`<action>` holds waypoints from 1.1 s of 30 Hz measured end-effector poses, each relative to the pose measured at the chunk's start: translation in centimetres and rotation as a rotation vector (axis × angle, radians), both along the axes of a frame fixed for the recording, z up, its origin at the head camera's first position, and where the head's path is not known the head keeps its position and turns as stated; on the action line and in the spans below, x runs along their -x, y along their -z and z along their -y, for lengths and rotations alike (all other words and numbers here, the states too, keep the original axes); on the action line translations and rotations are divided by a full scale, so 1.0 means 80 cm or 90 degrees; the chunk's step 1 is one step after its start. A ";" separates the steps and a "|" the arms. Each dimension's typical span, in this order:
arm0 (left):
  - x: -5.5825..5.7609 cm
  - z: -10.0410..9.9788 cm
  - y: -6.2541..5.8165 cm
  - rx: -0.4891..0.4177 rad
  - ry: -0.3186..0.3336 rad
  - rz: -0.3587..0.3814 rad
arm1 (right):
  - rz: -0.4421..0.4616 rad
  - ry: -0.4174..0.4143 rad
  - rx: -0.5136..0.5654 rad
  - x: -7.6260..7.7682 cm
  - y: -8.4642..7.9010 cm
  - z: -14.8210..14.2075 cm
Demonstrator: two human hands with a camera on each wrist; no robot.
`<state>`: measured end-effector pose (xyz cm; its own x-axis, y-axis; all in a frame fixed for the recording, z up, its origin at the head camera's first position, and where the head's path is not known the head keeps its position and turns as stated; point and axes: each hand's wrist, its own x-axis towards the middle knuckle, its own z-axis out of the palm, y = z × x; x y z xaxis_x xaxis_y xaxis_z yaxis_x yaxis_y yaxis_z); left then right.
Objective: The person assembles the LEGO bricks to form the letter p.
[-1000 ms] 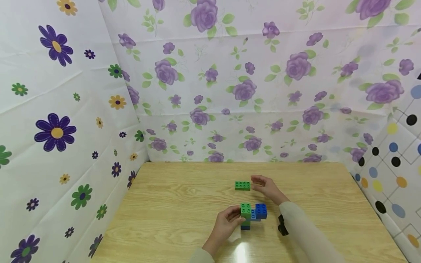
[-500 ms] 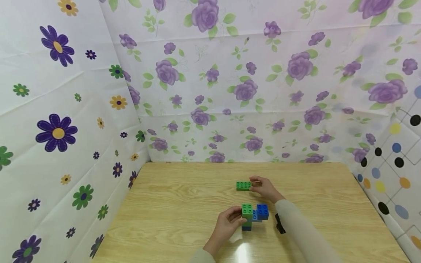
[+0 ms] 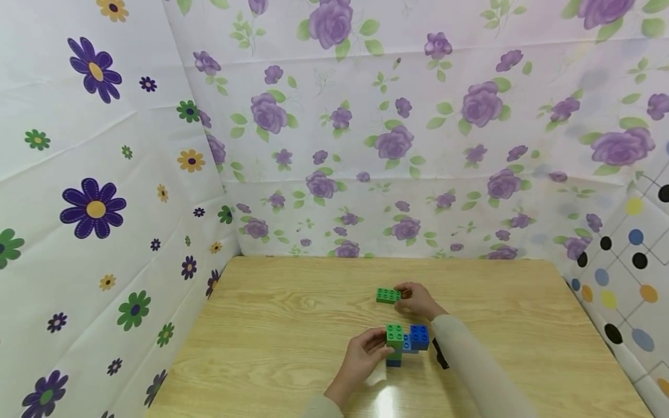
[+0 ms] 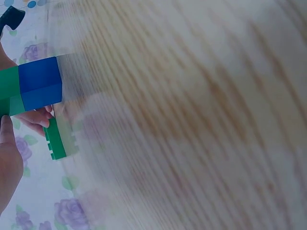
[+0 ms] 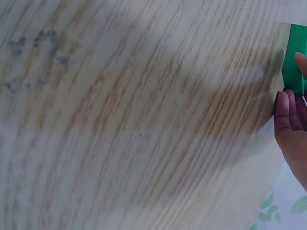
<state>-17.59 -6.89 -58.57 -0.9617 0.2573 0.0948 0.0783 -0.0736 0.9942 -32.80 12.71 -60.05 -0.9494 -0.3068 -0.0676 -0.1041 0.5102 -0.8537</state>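
A toy-brick assembly stands upright on the table, with a green brick (image 3: 394, 332) on top and dark blue at its foot. Light blue (image 3: 406, 343) joins it to a dark blue brick (image 3: 419, 335) at the right. My left hand (image 3: 362, 356) grips the stack from its left side. In the left wrist view the stack's blue end (image 4: 41, 84) shows large. Farther back lies a long green brick (image 3: 385, 295) with studs up. My right hand (image 3: 418, 301) pinches its right end. The right wrist view shows thumb and fingers at this green brick (image 5: 290, 60), partly cut off by the frame.
A wood-grain table (image 3: 272, 325) carries everything. A flowered cloth (image 3: 345, 191) rises behind its back edge, with other patterned cloths at left and right. Something small and black (image 3: 441, 354) shows beside the right sleeve (image 3: 473, 363).
My right hand has moved left to the long green brick and now pinches its right end. My left hand keeps its grip on the stack. The whole head view has shifted slightly.
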 end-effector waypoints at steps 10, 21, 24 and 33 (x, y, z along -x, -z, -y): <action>0.000 -0.002 0.002 -0.004 0.004 -0.013 | -0.014 0.026 -0.005 -0.007 -0.008 -0.006; 0.001 -0.002 -0.002 0.008 -0.007 0.004 | -0.024 0.015 0.017 -0.010 -0.021 -0.022; 0.001 -0.001 -0.001 0.011 -0.008 0.007 | -0.021 0.010 0.023 -0.012 -0.025 -0.028; -0.001 0.000 -0.002 0.023 -0.004 0.036 | -0.014 -0.024 0.045 -0.017 -0.040 -0.041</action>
<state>-17.52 -6.86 -58.40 -0.9667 0.2539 0.0315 0.0227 -0.0375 0.9990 -31.43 16.00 -56.85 -0.9382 -0.3454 -0.0238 -0.1409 0.4438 -0.8850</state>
